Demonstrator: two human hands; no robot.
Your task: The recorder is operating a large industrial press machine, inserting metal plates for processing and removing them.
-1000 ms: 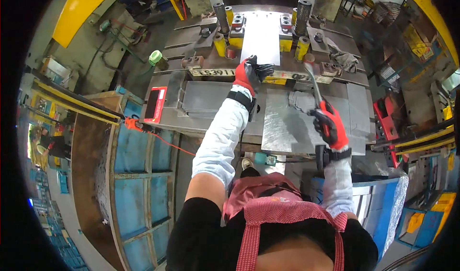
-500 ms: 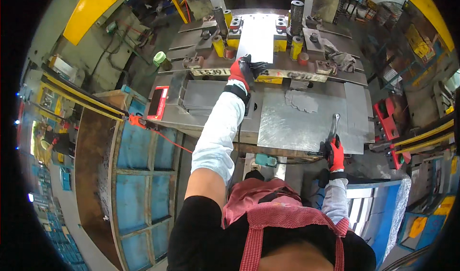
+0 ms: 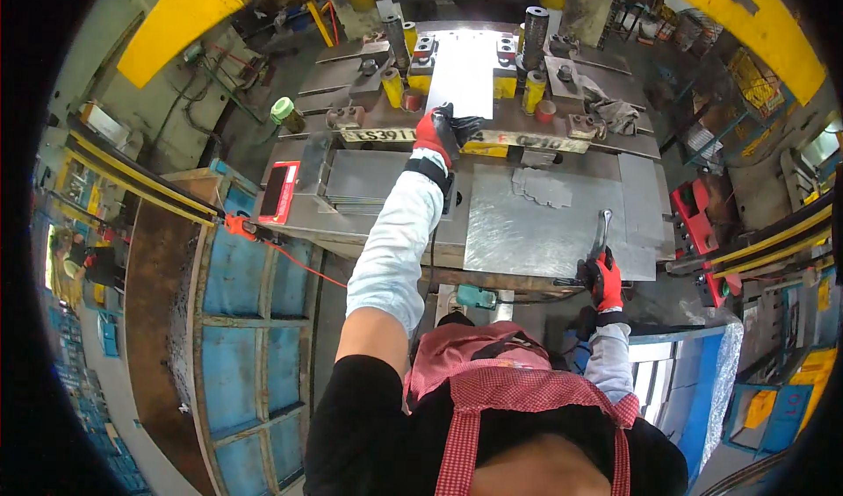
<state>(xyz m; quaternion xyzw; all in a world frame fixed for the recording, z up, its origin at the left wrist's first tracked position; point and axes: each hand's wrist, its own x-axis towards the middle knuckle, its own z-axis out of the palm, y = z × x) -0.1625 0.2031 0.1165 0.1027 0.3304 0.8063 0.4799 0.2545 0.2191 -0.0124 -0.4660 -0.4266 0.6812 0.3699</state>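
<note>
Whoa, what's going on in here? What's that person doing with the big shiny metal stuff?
A person wearing red and black gloves is working at a metal bench. Their left hand is at the near edge of a bright sheet, which lies between yellow posts. Their right hand holds a metal tool over a flat plate. A jagged grey piece lies on that plate, and a stack of sheets sits to the left.
</note>
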